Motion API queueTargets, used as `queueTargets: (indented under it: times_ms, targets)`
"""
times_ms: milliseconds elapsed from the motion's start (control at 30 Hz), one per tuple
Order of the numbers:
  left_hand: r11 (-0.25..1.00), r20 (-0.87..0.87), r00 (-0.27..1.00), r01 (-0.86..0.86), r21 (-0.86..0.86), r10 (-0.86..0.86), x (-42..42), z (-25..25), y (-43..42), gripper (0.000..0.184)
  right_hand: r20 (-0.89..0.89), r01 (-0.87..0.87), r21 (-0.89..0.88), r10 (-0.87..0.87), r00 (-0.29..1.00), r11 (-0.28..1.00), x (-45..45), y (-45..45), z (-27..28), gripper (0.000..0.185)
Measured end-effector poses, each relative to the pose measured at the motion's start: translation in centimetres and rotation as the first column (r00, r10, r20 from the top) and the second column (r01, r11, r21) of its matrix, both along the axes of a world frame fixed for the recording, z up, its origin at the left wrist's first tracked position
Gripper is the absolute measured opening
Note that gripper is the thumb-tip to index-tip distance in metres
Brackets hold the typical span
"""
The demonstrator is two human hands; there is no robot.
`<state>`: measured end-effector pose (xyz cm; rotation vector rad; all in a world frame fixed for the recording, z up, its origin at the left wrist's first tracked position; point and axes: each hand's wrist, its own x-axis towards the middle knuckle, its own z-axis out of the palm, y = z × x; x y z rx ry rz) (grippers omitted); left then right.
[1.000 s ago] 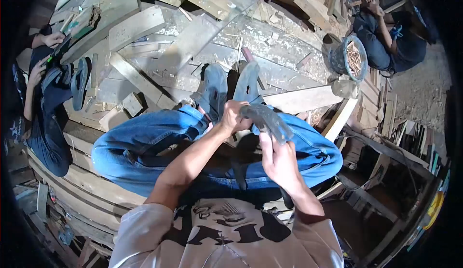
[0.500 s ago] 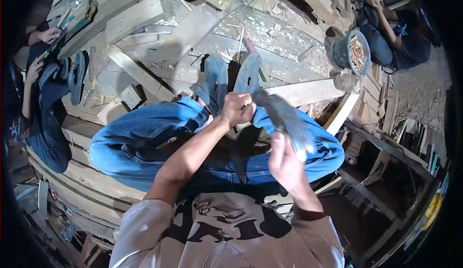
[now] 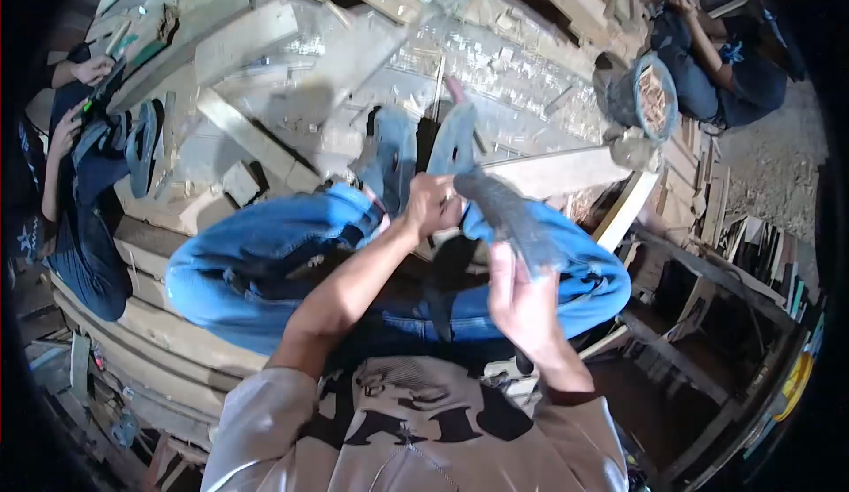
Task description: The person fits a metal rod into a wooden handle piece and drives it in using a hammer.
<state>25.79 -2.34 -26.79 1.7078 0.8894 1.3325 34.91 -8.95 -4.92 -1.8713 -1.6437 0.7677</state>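
My right hand (image 3: pixel 523 302) is closed on a broad-bladed knife (image 3: pixel 511 218), dark grey and blurred, which slants up and left across my right knee. A dark rounded end shows just below that hand. The blade's far end comes close to my left hand (image 3: pixel 431 205), and I cannot tell whether they touch. My left hand is a fist between my shins, just behind my sandalled feet. What the fist holds is hidden. Pale boards (image 3: pixel 557 172) lie beyond my right knee.
A bucket of wood chips (image 3: pixel 653 98) stands at the upper right, beside a seated person (image 3: pixel 743 67). Another person (image 3: pixel 75 165) sits at the left, holding a dark object. Planks and offcuts (image 3: pixel 252 134) cover the floor ahead. A wooden frame (image 3: pixel 681 364) is at the lower right.
The knife has tilted, so its dark broad side now shows more and its far end lies slightly further left. My left fist stays in nearly the same place.
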Motion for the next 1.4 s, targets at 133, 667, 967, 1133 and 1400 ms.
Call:
queueTargets:
  times_ms: [133, 667, 967, 1133, 1400]
  targets:
    - [0.998, 0.080, 0.997, 0.000, 0.057, -0.004, -0.1, -0.3, -0.1, 0.014, 0.099, -0.074, 0.046, 0.069, 0.993, 0.996, 0.6, -1.2, -1.4, 0.014]
    - [0.995, 0.144, 0.986, 0.086, -0.043, -0.079, -0.4, 0.4, -0.1, 0.009, 0.092, -0.216, 0.200, 0.201, 0.975, 0.956, 0.4, -0.7, 0.4, 0.018]
    - [0.997, 0.195, 0.979, 0.067, -0.024, -0.061, 0.0, 0.9, 0.1, 0.017, 0.052, -0.126, 0.104, 0.122, 0.991, 0.987, 0.5, -0.6, 0.5, 0.014]
    - [0.989, -0.049, 0.996, 0.070, -0.130, -0.077, -0.7, -1.1, -0.6, 0.015, 0.110, -0.129, -0.302, 0.169, 0.980, 0.944, 0.3, -1.3, -3.3, 0.014]
    - [0.999, 0.069, 0.997, 0.048, -0.019, -0.047, -0.3, -1.2, -0.4, 0.020, 0.081, -0.121, 0.067, 0.116, 0.990, 0.990, 0.1, -1.1, -1.2, 0.012]
